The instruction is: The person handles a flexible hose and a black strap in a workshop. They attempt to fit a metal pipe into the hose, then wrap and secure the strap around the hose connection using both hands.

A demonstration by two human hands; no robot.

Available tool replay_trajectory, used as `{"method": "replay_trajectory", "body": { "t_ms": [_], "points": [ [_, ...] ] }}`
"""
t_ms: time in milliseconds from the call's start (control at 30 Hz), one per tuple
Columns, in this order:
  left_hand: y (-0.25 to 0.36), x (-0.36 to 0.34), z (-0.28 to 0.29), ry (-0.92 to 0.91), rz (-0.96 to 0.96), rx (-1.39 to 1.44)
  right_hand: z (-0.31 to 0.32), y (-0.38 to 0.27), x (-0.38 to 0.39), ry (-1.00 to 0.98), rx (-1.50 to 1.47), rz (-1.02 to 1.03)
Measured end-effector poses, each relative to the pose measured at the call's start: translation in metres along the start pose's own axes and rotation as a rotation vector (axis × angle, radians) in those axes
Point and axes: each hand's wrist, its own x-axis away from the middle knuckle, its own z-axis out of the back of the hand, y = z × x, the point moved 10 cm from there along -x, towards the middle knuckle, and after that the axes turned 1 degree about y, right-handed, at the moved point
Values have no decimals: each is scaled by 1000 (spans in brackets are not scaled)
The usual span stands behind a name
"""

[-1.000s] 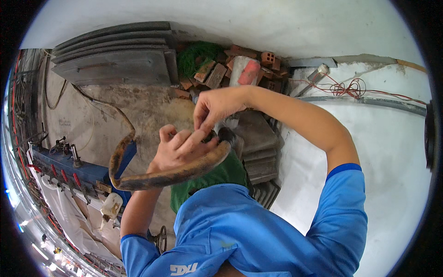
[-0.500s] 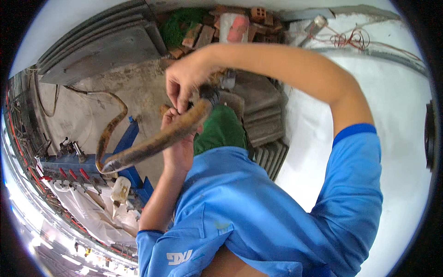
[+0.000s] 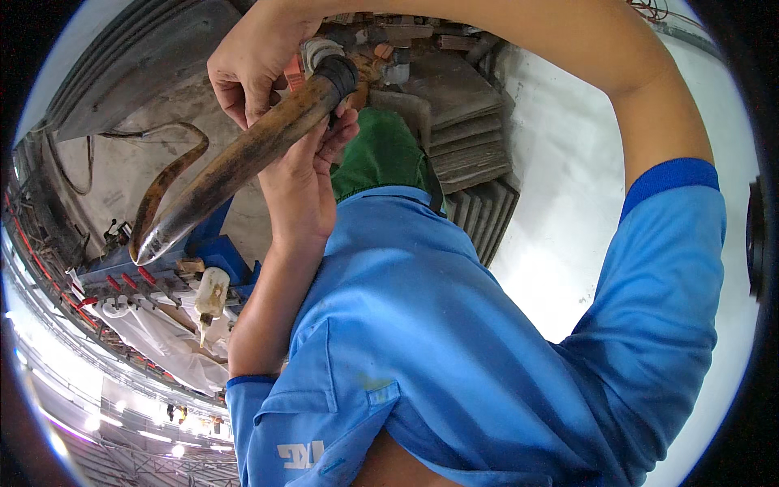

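Note:
A long brown, stained hose (image 3: 243, 148) runs across in front of both hands, its far end wrapped in black tape (image 3: 337, 75) and joined to a grey round fitting (image 3: 322, 52). My left hand (image 3: 304, 174) is behind the hose near that end, fingers bent round a small dark thing that is mostly hidden. My right hand (image 3: 260, 65) reaches over from above, its fingers curled together against the hose's upper side. What its fingertips hold, if anything, is covered by the hose.
A blue metal stand (image 3: 219, 256) with red-handled parts is at the left, beside a white squeeze bottle (image 3: 213, 292). Stacked grey slabs (image 3: 462, 122) lie beyond my green trousers (image 3: 381, 150). Dark sheets (image 3: 138, 65) lean at the far left. A white wall (image 3: 560, 203) stands at the right.
My right hand has moved up and left. The hose's taped end has also risen and shifted left, showing the grey fitting. My left hand has moved slightly up, with its fingers still bent.

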Motion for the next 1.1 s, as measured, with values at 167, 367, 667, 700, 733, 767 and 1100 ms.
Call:
{"method": "replay_trajectory", "body": {
  "t_ms": [167,367,667,700,733,767,1100],
  "points": [
    [2,1,1,-6,-26,-7,13,-8,-4,7,102,39],
    [10,-4,13,33,-113,-14,29,-22,3,128,211,126],
    [30,-15,23,56,-308,-73,55,-32,95,922,310,305],
    [34,-14,20,27,-355,-123,52,-31,111,1019,308,305],
    [37,-13,17,3,-393,-179,45,-30,127,1114,302,305],
    [40,-12,14,-19,-432,-233,36,-24,138,1144,195,293],
    [41,-11,9,29,-394,-266,-12,-7,160,1290,-41,240]
  ]
}}
